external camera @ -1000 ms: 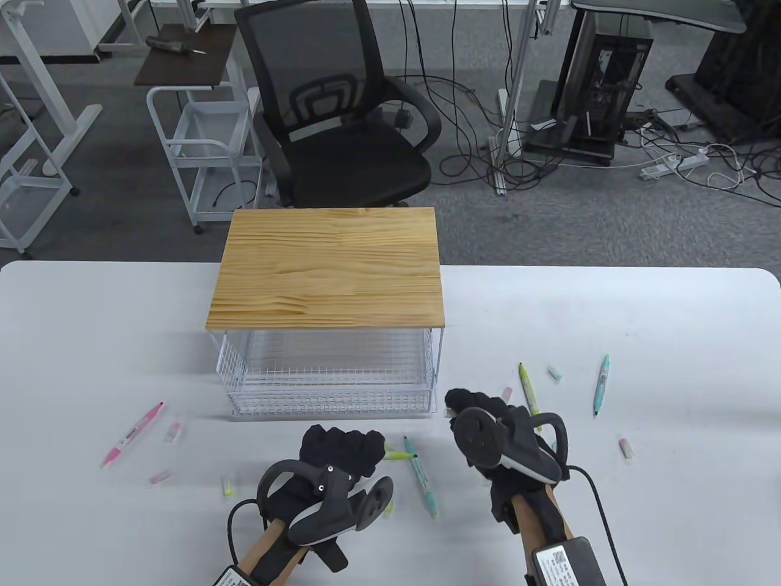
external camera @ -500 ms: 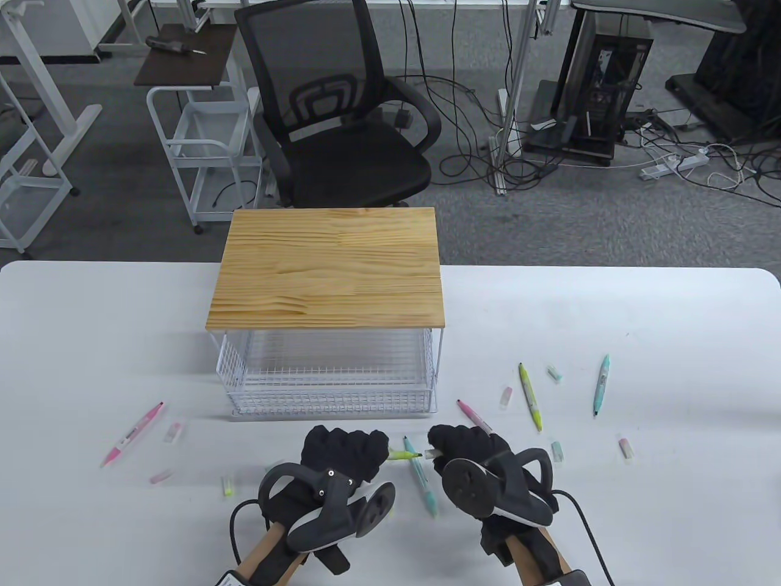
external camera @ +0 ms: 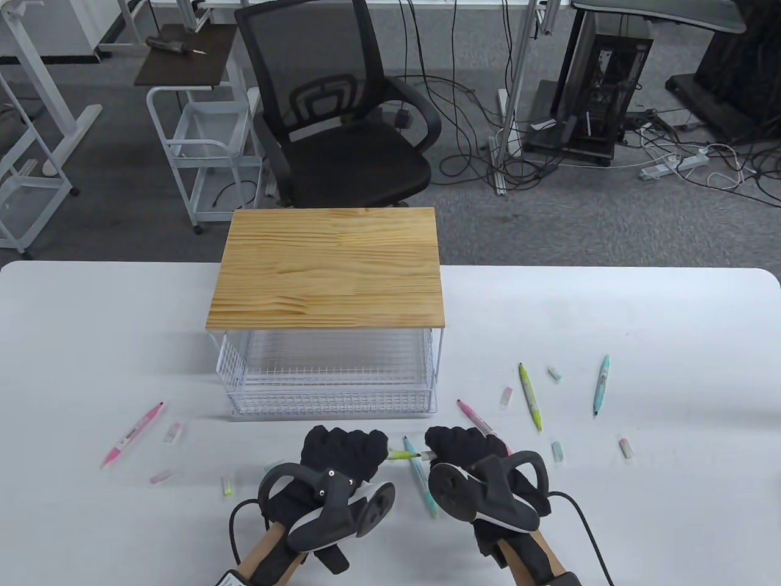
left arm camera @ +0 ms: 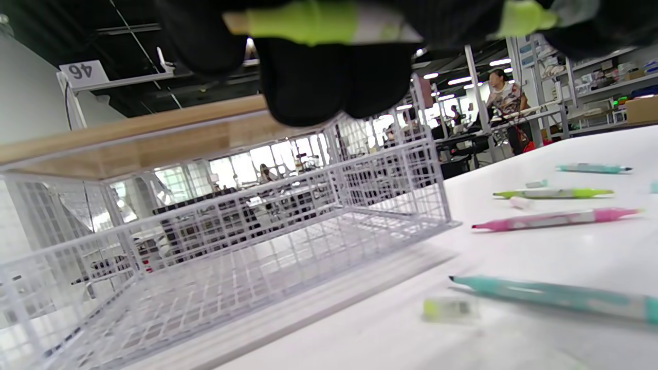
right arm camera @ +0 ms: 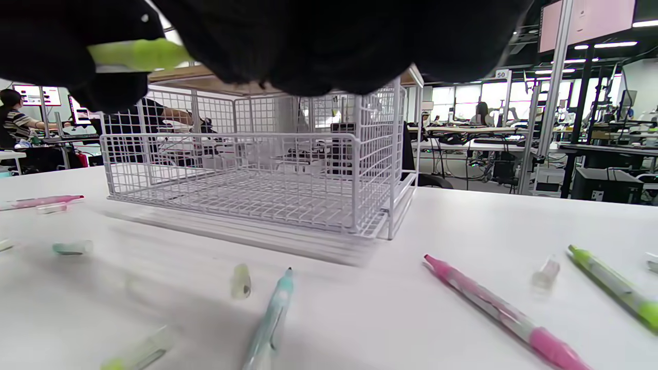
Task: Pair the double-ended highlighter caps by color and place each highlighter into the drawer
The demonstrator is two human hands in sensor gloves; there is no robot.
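My left hand (external camera: 345,453) grips a yellow-green highlighter (external camera: 397,455); its tip pokes out to the right, and the left wrist view shows the highlighter (left arm camera: 308,23) across my fingers. My right hand (external camera: 456,447) pinches a small cap (external camera: 428,455) just off that tip; in the left wrist view the cap (left arm camera: 524,18) looks yellow-green. The white wire drawer (external camera: 329,394) stands pulled out a little under a wooden top (external camera: 326,278), just beyond both hands. A teal highlighter (external camera: 421,482) lies on the table between my hands.
On the right lie a pink highlighter (external camera: 475,417), a yellow-green one (external camera: 529,397), a teal one (external camera: 601,384) and several loose caps (external camera: 557,450). On the left are another pink highlighter (external camera: 131,434) and caps (external camera: 172,432). An office chair (external camera: 341,110) stands behind the table.
My right hand has moved left and toward me, bringing a cap up to the highlighter tip in my left hand. The pink highlighter it covered now shows. The left hand stayed still.
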